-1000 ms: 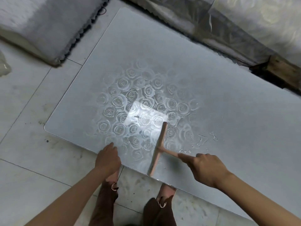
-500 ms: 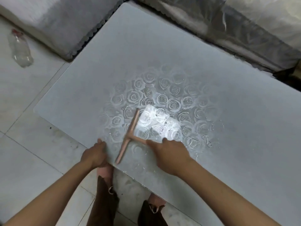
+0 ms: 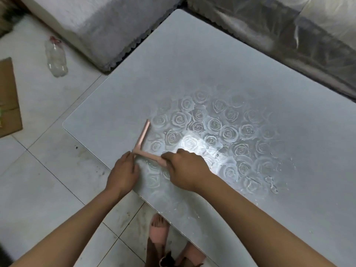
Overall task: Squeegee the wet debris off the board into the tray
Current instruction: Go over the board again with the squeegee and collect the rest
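A large grey board (image 3: 192,64) with a rose pattern lies flat on the floor, wet in its middle, with water drops (image 3: 270,183) toward the right. A pink T-shaped squeegee (image 3: 143,135) lies blade-down on the board near its front left edge. My right hand (image 3: 185,170) grips the squeegee's handle. My left hand (image 3: 123,172) rests at the board's front edge, its fingers touching the near end of the blade, which it partly hides. No tray is in view.
White floor tiles (image 3: 38,180) surround the board. A clear plastic bottle (image 3: 55,56) lies on the floor at the left, beside a piece of cardboard (image 3: 7,97). Wrapped bulky items (image 3: 289,26) border the board's far sides. My feet (image 3: 159,232) stand under the board's front edge.
The squeegee has slid leftward across the rose pattern toward the board's front left edge. My left hand has come up against the blade's near end.
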Available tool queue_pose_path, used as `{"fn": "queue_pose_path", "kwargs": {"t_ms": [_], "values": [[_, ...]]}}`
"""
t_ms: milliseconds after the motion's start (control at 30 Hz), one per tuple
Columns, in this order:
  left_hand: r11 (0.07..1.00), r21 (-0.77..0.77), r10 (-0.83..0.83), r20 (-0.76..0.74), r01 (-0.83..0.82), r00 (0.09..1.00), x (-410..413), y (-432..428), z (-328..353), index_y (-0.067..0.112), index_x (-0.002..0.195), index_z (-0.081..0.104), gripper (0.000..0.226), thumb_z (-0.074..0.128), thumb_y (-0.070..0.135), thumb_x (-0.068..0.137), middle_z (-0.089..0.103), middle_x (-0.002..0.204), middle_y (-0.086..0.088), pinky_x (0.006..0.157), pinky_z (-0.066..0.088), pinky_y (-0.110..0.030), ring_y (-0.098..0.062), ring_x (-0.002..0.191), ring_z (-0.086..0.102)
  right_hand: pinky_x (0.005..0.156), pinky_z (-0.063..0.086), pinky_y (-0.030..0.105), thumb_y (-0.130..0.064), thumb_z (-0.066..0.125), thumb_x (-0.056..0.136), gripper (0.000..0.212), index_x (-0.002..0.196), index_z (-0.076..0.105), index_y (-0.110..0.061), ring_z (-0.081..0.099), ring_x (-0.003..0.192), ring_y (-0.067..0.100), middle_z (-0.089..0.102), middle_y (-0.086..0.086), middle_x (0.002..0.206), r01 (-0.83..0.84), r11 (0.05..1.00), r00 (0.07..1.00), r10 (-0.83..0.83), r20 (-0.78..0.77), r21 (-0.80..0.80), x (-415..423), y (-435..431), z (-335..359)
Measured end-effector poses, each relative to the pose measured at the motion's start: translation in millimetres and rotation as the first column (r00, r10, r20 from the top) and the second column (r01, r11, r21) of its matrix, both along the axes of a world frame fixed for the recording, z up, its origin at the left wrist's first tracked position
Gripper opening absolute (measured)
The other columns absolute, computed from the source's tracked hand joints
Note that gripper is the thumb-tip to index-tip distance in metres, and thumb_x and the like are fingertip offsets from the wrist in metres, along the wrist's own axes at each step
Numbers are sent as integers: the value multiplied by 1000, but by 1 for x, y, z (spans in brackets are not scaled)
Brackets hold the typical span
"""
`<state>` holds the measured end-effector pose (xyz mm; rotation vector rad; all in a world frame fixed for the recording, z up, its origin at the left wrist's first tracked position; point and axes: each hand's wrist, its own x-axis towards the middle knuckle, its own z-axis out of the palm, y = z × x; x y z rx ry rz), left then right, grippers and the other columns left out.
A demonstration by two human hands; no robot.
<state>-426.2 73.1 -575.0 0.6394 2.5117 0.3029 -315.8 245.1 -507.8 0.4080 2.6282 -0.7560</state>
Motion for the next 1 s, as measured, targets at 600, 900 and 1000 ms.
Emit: {"fn": "queue_pose_path", "kwargs": {"t_ms": [600, 900, 1000], "values": [[980, 186, 108, -224, -66, 969, -56, 27, -8, 13, 122, 64, 29, 51, 17, 96, 62, 109, -17, 87, 45, -40, -36, 101, 58, 66, 45, 36, -31, 39, 99, 25, 117, 55, -26, 57, 80, 34, 64, 10, 89, 90, 995, 987, -95, -132, -42, -19, 8, 12], [938, 335, 112, -59, -86, 992, 40, 80, -29, 9, 95, 74, 21, 61, 25, 92, 67, 85, -11, 70, 39, -35, -29, 83, 60, 79, 50, 36, -46, 38, 99, 32, 128, 51, -44, 63, 97, 19, 70, -8, 107, 195, 976, 980, -197, -8, -98, 82, 68, 8], [919, 386, 69, 57, -86, 996, 83, 108, -28, 8, 99, 73, 19, 62, 21, 91, 65, 83, -11, 72, 42, -36, -28, 82, 59, 79, 49, 31, -48, 39, 97, 34, 130, 45, -54, 63, 97, 10, 69, -15, 105, 250, 966, 967, -245, 72, -64, 132, 91, 22]]}}
